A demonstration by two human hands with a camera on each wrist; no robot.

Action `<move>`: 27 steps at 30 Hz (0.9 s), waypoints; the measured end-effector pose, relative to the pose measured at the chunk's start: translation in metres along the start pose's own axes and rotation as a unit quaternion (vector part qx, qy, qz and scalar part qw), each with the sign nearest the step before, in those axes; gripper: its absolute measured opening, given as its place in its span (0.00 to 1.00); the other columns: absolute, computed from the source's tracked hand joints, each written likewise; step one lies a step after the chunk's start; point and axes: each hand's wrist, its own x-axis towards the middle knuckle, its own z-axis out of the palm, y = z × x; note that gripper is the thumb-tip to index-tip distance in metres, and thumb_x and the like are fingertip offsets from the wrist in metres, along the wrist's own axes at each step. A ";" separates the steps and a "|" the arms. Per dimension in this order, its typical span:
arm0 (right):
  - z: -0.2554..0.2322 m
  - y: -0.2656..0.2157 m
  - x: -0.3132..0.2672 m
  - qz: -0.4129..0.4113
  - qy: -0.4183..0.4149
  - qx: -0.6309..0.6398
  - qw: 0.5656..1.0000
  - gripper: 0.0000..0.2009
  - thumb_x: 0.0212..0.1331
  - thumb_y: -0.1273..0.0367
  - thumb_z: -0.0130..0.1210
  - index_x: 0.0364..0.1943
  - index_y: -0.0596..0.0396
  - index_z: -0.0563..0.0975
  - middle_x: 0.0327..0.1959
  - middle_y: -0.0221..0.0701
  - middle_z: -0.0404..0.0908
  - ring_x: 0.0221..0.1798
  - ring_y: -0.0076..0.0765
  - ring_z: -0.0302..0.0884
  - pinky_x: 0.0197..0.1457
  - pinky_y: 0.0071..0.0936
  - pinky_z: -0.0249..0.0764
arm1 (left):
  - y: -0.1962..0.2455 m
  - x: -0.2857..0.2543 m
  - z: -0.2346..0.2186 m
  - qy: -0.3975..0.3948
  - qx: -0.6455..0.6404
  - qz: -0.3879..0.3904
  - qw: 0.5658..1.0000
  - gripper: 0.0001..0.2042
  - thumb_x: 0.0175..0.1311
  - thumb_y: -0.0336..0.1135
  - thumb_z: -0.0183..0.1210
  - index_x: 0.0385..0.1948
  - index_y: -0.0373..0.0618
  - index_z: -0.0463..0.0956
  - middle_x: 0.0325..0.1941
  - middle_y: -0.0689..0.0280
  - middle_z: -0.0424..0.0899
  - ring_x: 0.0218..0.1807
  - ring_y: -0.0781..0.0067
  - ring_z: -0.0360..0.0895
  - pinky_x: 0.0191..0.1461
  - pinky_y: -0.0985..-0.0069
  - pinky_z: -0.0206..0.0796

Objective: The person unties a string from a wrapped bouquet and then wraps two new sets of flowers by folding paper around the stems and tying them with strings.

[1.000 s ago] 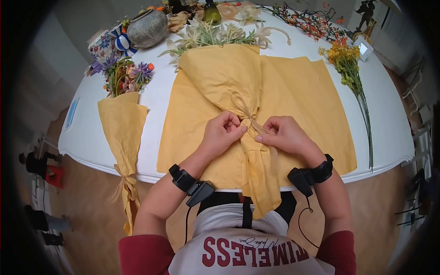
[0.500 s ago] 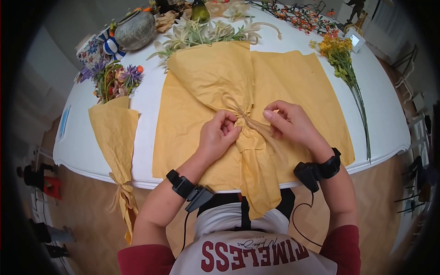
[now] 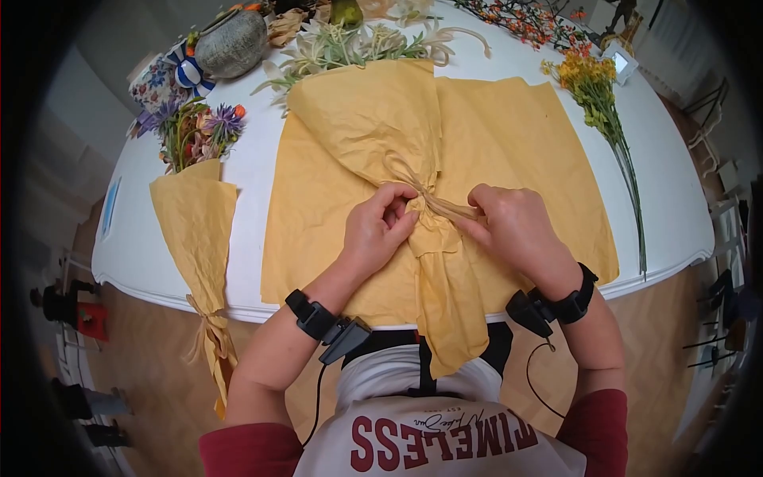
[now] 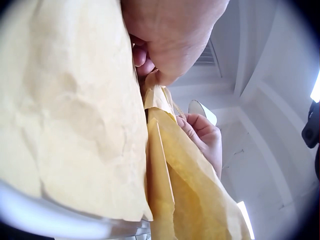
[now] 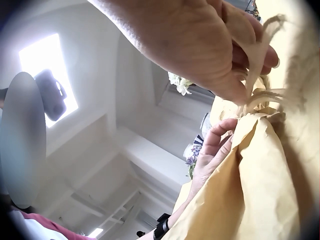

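A bouquet of pale flowers [image 3: 350,49] lies wrapped in yellow paper [image 3: 373,111], gathered at a narrow neck by a tan ribbon [image 3: 405,170]. At the left side of that neck, the left hand [image 3: 377,226] pinches the gathered paper beside the knot. Over on the right, the right hand [image 3: 520,230] grips ribbon strands drawn out to the right of the knot. In the right wrist view a strand of ribbon [image 5: 257,57] runs across the right hand [image 5: 190,45], with the left hand [image 5: 212,152] at the paper's neck. The left fingertips are partly hidden.
Flat yellow paper [image 3: 524,151] lies under the bouquet. A second wrapped bouquet [image 3: 195,230] hangs over the table's left front edge. Yellow flowers on long stems [image 3: 604,107] lie at right; a grey vase [image 3: 232,44] stands back left, with red-berried branches [image 3: 532,24] at back right.
The right hand came off the ribbon near the neck, lifted to the right, and now grips the strands, pulled out sideways. The left hand stays at the neck.
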 end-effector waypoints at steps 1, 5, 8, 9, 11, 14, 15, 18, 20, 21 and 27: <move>-0.001 -0.001 -0.001 -0.005 0.016 0.005 1.000 0.12 0.44 0.64 0.63 0.24 0.55 0.72 0.16 0.36 0.75 0.21 0.44 0.75 0.26 0.35 0.69 | 0.000 0.000 0.000 -0.001 0.000 0.000 1.000 0.11 0.53 0.30 0.60 0.39 0.44 0.73 0.19 0.73 0.71 0.18 0.84 0.65 0.24 0.84 0.59; -0.012 -0.001 -0.008 0.011 -0.067 -0.009 0.998 0.12 0.44 0.63 0.62 0.19 0.56 0.74 0.14 0.37 0.74 0.20 0.44 0.74 0.26 0.35 0.69 | 0.001 0.000 0.000 -0.003 0.008 -0.008 1.000 0.12 0.53 0.30 0.60 0.39 0.45 0.73 0.19 0.73 0.71 0.19 0.84 0.66 0.24 0.84 0.59; -0.013 0.002 -0.012 0.021 -0.089 0.064 0.994 0.13 0.48 0.62 0.59 0.18 0.57 0.75 0.16 0.40 0.75 0.23 0.48 0.75 0.29 0.39 0.71 | 0.002 0.000 0.000 -0.003 0.013 -0.008 1.000 0.12 0.53 0.30 0.60 0.39 0.45 0.73 0.19 0.72 0.72 0.19 0.83 0.66 0.24 0.83 0.59; -0.016 0.001 -0.013 0.022 -0.090 0.064 0.994 0.13 0.48 0.62 0.59 0.18 0.57 0.75 0.16 0.40 0.75 0.23 0.48 0.75 0.29 0.39 0.71 | 0.002 0.000 -0.001 -0.002 0.019 -0.005 1.000 0.12 0.53 0.30 0.60 0.39 0.45 0.73 0.19 0.72 0.72 0.19 0.83 0.67 0.24 0.83 0.60; -0.026 0.000 -0.012 0.039 -0.098 0.055 0.993 0.13 0.51 0.62 0.56 0.17 0.57 0.76 0.17 0.40 0.75 0.23 0.48 0.74 0.29 0.40 0.69 | 0.001 0.000 -0.001 0.000 0.024 0.001 1.000 0.12 0.53 0.30 0.60 0.39 0.45 0.73 0.19 0.72 0.72 0.19 0.82 0.67 0.24 0.83 0.60; -0.037 0.001 -0.014 -0.016 -0.066 0.104 0.992 0.14 0.54 0.66 0.54 0.15 0.57 0.73 0.11 0.35 0.70 0.17 0.42 0.71 0.23 0.32 0.64 | 0.002 -0.001 0.000 0.001 0.035 0.006 0.999 0.12 0.52 0.29 0.60 0.39 0.45 0.73 0.19 0.71 0.72 0.19 0.81 0.67 0.24 0.83 0.60; -0.046 -0.001 -0.014 -0.016 -0.065 0.103 0.992 0.14 0.54 0.66 0.54 0.15 0.57 0.73 0.11 0.35 0.70 0.17 0.42 0.71 0.23 0.32 0.64 | 0.003 0.000 0.000 0.000 0.043 0.004 0.999 0.12 0.52 0.29 0.60 0.39 0.45 0.73 0.19 0.71 0.72 0.19 0.81 0.67 0.24 0.82 0.60; -0.094 -0.014 -0.020 -0.014 -0.138 0.375 0.916 0.13 0.55 0.68 0.52 0.16 0.58 0.72 0.11 0.33 0.69 0.16 0.35 0.69 0.21 0.26 0.63 | 0.005 -0.001 0.000 -0.004 0.042 0.002 0.999 0.11 0.53 0.28 0.60 0.39 0.45 0.73 0.19 0.71 0.71 0.19 0.81 0.68 0.24 0.82 0.61; -0.106 -0.009 -0.033 -0.102 -0.025 0.490 0.865 0.12 0.55 0.71 0.53 0.16 0.57 0.71 0.09 0.26 0.69 0.10 0.26 0.65 0.15 0.23 0.58 | 0.005 -0.001 0.000 0.000 0.042 0.000 0.999 0.11 0.53 0.28 0.59 0.39 0.45 0.73 0.19 0.71 0.71 0.19 0.81 0.68 0.25 0.82 0.61; -0.105 -0.008 -0.035 -0.108 0.018 0.571 0.814 0.13 0.57 0.69 0.53 0.16 0.56 0.71 0.09 0.25 0.70 0.09 0.25 0.64 0.13 0.22 0.56 | 0.005 -0.002 0.000 0.001 0.042 -0.001 0.999 0.11 0.53 0.28 0.59 0.39 0.45 0.73 0.19 0.71 0.71 0.19 0.80 0.68 0.25 0.82 0.62; -0.112 0.001 -0.031 -0.213 0.010 0.760 0.613 0.20 0.64 0.60 0.47 0.15 0.52 0.72 0.09 0.26 0.73 0.06 0.22 0.61 0.09 0.20 0.52 | 0.007 -0.001 0.001 -0.009 0.059 -0.009 0.998 0.11 0.53 0.27 0.58 0.39 0.45 0.73 0.20 0.70 0.73 0.20 0.78 0.70 0.27 0.80 0.63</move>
